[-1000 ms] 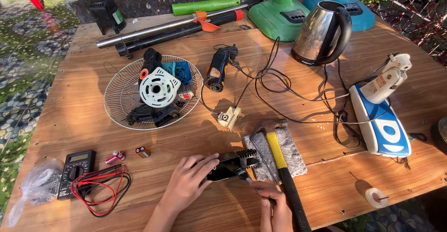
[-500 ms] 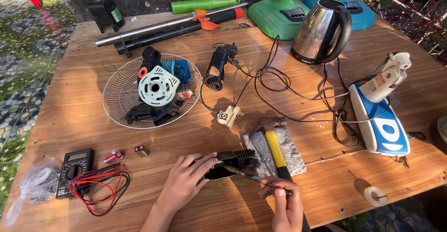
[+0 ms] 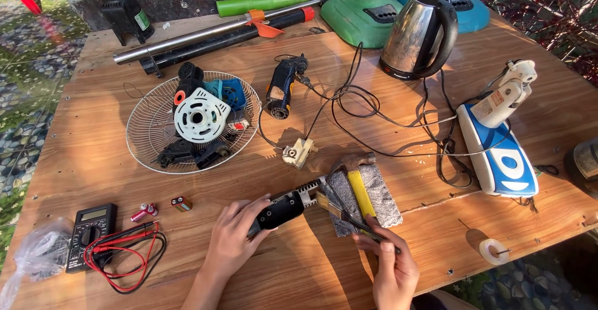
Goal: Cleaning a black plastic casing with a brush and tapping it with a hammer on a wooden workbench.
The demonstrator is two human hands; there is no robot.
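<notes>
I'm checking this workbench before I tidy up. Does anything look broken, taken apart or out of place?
Yes. The wire fan guard lies flat like a bowl, holding loose fan parts. The left hand steadies a black device with exposed metal fins, and the right hand holds a small brush at them.

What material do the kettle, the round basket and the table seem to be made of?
Kettle: polished metal body, probably stainless steel, since it mirrors its surroundings; the handle looks like black plastic.
Round basket: thin pale wire grille, likely coated or plated metal; you see the table through it.
Table: wood sheet, probably plywood, with visible grain, apparently unpainted.
</notes>
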